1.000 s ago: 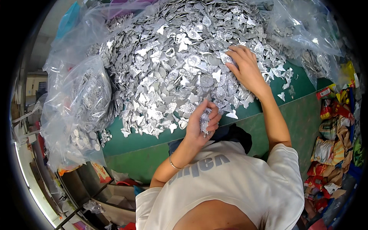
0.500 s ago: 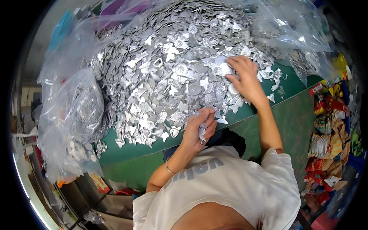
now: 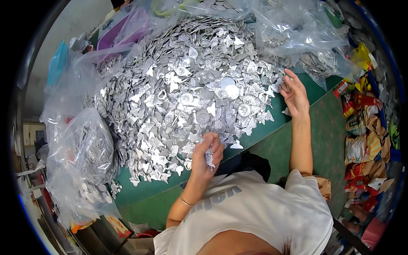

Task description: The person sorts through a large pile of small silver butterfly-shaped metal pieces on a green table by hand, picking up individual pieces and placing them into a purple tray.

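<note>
A big heap of flat silver metal pieces (image 3: 165, 114) covers most of the green tabletop (image 3: 263, 123), with shapes such as butterflies, rings and ovals. At the heap's near edge my left hand (image 3: 206, 154) is closed around several small silver metal pieces (image 3: 209, 158), partly hidden by the fingers. My right hand (image 3: 295, 93) is raised at the heap's right edge, fingers bent and apart, with nothing visible in it. Two smooth round discs (image 3: 231, 91) lie on top of the heap between my hands.
Clear plastic bags of metal pieces stand at the left (image 3: 91, 144) and far right (image 3: 314, 55) of the heap. A purple bin (image 3: 112, 36) and a blue scoop-like container (image 3: 57, 63) are at the far left. Colourful packets (image 3: 355, 157) crowd the right side.
My right hand has left the round discs on the heap and moved right to its edge, its wrist turned. My left hand stays closed on its pieces. The view has shifted slightly.
</note>
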`<state>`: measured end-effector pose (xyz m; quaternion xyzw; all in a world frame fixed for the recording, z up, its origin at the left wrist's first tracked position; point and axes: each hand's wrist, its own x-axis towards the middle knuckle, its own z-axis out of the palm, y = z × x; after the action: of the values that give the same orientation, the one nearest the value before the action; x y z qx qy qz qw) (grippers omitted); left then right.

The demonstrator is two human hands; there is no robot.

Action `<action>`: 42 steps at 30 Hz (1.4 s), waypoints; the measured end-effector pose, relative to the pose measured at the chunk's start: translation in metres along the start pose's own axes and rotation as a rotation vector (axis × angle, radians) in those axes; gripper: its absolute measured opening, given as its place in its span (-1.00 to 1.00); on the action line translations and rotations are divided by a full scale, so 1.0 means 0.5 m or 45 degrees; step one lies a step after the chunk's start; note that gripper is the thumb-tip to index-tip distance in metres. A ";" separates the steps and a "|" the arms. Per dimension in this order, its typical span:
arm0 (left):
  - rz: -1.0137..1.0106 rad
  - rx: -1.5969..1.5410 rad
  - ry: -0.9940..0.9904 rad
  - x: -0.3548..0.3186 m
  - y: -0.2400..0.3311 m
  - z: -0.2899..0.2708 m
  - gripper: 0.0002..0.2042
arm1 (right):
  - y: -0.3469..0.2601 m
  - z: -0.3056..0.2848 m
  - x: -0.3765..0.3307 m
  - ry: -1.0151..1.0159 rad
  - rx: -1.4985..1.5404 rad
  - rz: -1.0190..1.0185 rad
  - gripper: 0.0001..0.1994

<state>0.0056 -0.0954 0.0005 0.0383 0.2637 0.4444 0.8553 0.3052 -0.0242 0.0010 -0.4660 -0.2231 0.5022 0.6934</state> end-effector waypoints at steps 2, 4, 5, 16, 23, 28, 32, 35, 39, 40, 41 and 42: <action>-0.022 0.004 -0.022 -0.001 -0.005 -0.002 -0.85 | 0.002 -0.028 0.009 -0.018 -0.382 -0.023 -0.76; -0.009 0.041 -0.028 -0.004 -0.004 0.000 -0.85 | 0.015 -0.015 0.010 0.045 -1.023 -0.452 -0.78; 0.001 0.056 -0.029 -0.003 -0.004 -0.001 -0.85 | 0.030 -0.021 0.019 0.026 -1.197 -0.614 -0.79; 0.093 0.202 0.044 -0.001 -0.008 0.005 -0.85 | 0.049 0.048 -0.004 -0.113 -1.785 -0.817 -0.87; 0.117 0.213 0.052 -0.004 -0.012 0.006 -0.84 | 0.040 0.033 -0.007 0.029 -1.616 -0.849 -0.90; 0.094 0.225 0.064 -0.001 -0.021 0.010 -0.83 | 0.060 0.044 -0.007 0.011 -1.781 -0.862 -0.78; 0.103 0.230 0.066 -0.006 -0.021 0.007 -0.83 | 0.051 0.067 -0.002 0.011 -1.948 -0.644 -0.75; 0.106 0.229 0.059 -0.005 -0.024 0.005 -0.83 | 0.043 0.052 0.018 -0.161 -1.684 -0.678 -0.78; 0.117 0.215 0.079 -0.007 -0.027 0.006 -0.83 | 0.003 0.051 0.017 -0.020 -1.357 -0.761 -0.77; 0.113 0.215 0.064 -0.008 -0.027 0.005 -0.83 | 0.000 0.037 0.023 -0.064 -1.230 -0.662 -0.76; 0.110 0.215 0.048 -0.008 -0.027 0.002 -0.83 | -0.001 0.023 0.030 -0.107 -1.102 -0.564 -0.74; 0.112 0.214 0.031 -0.006 -0.026 0.001 -0.83 | -0.006 0.026 0.032 -0.154 -0.973 -0.469 -0.73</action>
<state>0.0140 -0.1057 -0.0017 0.1161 0.3085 0.4582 0.8255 0.3031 -0.0044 0.0072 -0.6115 -0.5130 0.2778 0.5346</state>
